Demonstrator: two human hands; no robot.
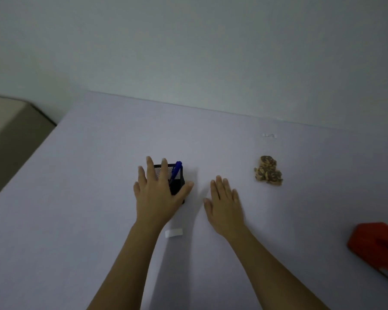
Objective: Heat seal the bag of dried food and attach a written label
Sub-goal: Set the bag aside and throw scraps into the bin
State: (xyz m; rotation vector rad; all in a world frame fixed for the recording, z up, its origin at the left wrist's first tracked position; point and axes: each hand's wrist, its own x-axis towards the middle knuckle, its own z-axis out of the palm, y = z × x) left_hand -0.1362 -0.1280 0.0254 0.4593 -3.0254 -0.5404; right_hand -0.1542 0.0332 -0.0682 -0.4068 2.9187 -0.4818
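While both forearms reach out over the pale lilac table [76, 198], the left hand [157, 198] is spread flat, fingers [150, 166] splayed and gripping nothing, in front of a black mesh pen holder [178, 175]. Thumb lies against the holder's near right side; fingertips overlap its rim. A blue pen [177, 170] stands tilted inside, just right of the index finger. A white label strip [174, 233] lies on the table by the left wrist, partly under it. Right hand [225, 209] is open too, palm down, fingers together, empty; whether it touches the table cannot be told. The bag of dried food [268, 171], brown speckled pieces in a small clump, sits well apart to the right and beyond the right fingertips; the bag film itself is hard to make out. A red heat sealer [376, 247] sits at the right edge, cropped. A small clear scrap [269, 135] lies near the back wall.
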